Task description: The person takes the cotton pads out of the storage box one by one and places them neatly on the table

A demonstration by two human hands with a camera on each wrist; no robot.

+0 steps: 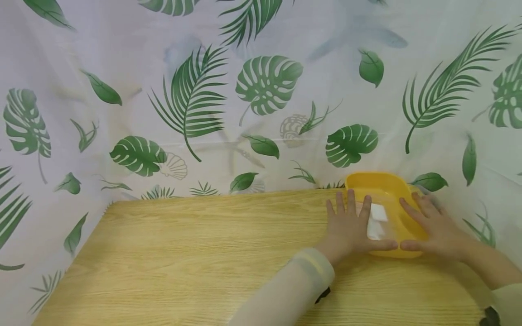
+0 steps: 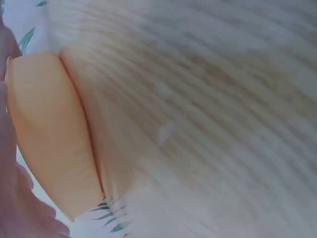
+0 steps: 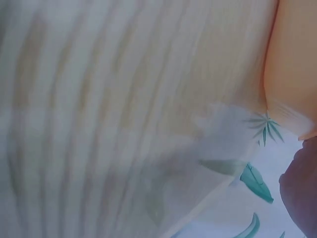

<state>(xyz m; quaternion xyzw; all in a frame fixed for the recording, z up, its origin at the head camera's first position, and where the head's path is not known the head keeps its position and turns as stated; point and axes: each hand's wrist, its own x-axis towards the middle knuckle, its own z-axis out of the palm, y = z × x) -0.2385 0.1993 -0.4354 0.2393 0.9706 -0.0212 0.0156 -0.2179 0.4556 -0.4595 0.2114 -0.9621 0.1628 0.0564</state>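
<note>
A yellow plastic basin (image 1: 377, 179) sits on the wooden table at its back right corner. Inside it lies a white piece (image 1: 378, 212) with square edges, and a paler white thing (image 1: 374, 230) lies just below; their kind is too blurred to make out. My left hand (image 1: 348, 228) spreads its fingers over the basin's left side. Across from it, my right hand (image 1: 438, 231) reaches over the right side, fingers also spread. The two thumb tips nearly meet above the near rim. Both wrist views catch the basin's outer wall (image 2: 54, 124) with part of a hand beside it.
The wood-grain table (image 1: 195, 253) stretches left and forward of the basin. A white curtain (image 1: 261, 149) printed with green leaves hangs behind the table and along both sides, close to the basin's back and right.
</note>
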